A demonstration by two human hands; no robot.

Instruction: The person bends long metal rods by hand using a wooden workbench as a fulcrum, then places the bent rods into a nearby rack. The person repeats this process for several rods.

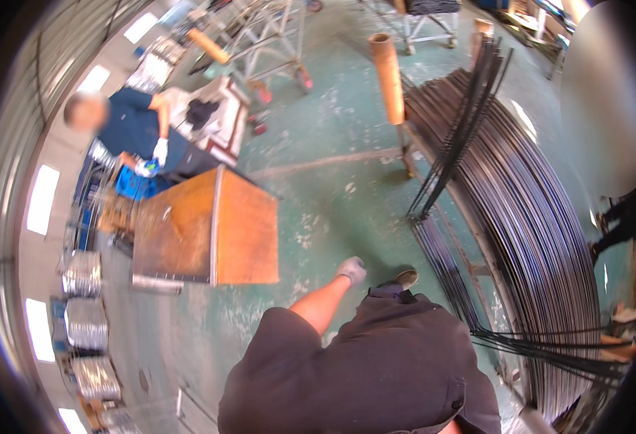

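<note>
My left hand (352, 270), in a pale glove, hangs in front of my body over the green floor. Its fingers look curled in, and nothing shows in them. My right hand is out of sight; only a bit of bare skin from that arm (450, 428) shows at the lower edge, below my dark sleeve. To my right, a group of thin black rods (457, 145) slants up and bends sharply at its lower end. Beside it, a long stack of dark metal rods (528, 210) lies on a rack. Whether my right hand touches any rods is hidden.
An orange-brown metal box (246, 235) stands at left, with a gloved co-worker (133, 123) behind it. A brown upright tube (386, 76) marks the rack's near corner. Wheeled frames (274, 43) stand farther off. Another person's dark legs (618, 220) show at far right.
</note>
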